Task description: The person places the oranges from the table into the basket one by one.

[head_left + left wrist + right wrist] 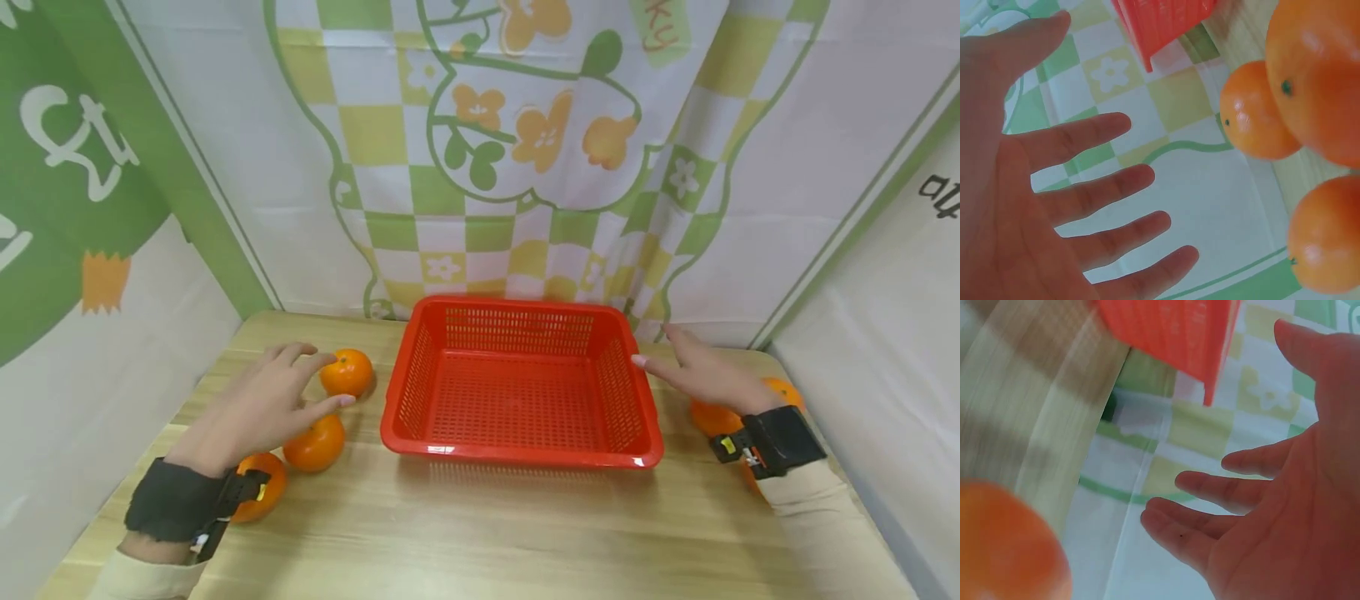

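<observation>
A red plastic basket [517,457] with slotted walls stands in the middle of the wooden table, nothing inside it. My left hand [262,400] hovers over the left side with fingers spread and nothing in them. Near it lie three oranges: one by the fingertips [347,372], another orange [315,443] under the thumb, and a third orange [258,487] beside the wrist. On the other side my right hand [705,371] is held with fingers extended, its thumb tip right at the basket's right rim. Beneath that hand and wrist sit more oranges [712,417], partly hidden.
The wooden table [495,533] runs up to a patterned curtain [517,233] at the back. White and green fabric walls [202,333] close in both sides. In the right wrist view, one orange [1010,550] lies close to the camera.
</observation>
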`<state>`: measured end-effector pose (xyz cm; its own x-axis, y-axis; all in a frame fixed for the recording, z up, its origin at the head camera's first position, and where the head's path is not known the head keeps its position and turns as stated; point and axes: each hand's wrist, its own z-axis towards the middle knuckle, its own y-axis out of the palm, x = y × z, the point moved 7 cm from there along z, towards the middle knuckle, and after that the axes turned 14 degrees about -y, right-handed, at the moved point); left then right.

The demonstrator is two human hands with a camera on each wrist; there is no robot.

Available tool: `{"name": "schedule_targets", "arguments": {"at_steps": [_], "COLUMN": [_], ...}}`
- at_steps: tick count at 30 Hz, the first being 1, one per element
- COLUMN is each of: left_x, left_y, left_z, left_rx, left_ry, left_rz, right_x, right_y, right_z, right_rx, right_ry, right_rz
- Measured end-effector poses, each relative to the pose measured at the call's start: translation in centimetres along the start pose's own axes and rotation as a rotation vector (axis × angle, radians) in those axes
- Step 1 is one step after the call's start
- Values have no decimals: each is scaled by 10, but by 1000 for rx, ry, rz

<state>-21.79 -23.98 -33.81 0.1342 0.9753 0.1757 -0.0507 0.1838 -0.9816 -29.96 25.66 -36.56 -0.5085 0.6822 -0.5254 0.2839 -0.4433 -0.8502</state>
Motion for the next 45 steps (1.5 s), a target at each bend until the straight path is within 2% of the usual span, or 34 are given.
{"name": "schedule_targets", "arguments": {"at_steps": [6,12,15,19,24,27,31,36,43,45], "left_x": [-6,-18,-23,-32,-40,-43,-49,-56,-63,-66], "left_y": [-3,-10,-11,-7,11,23,29,35,48,51], "left_z": [-22,-50,-60,-69,-78,-82,-88,-95,-93,-91], "left_rx": [22,118,154,150,145,143,175,199,150,129], "left_ry": [21,25,8,-53,-123,-153,-171,-185,-213,-223], "left_rz": [-58,-77,-80,-92,-122,-151,-182,-179,-182,-187], "right_x": [-11,-14,-10,-4,2,8,13,15,20,19], "right_y": [14,26,32,39,49,56,64,73,76,79], "right_z": [8,19,23,25,20,13,11,9,5,6], "right_rx": [6,39,53,94,142,173,220,230,221,202], "right_ry": [5,6,21,41,56,104,140,167,223,228], "right_rz": [81,164,225,357,516,623,734,828,888,942]}}
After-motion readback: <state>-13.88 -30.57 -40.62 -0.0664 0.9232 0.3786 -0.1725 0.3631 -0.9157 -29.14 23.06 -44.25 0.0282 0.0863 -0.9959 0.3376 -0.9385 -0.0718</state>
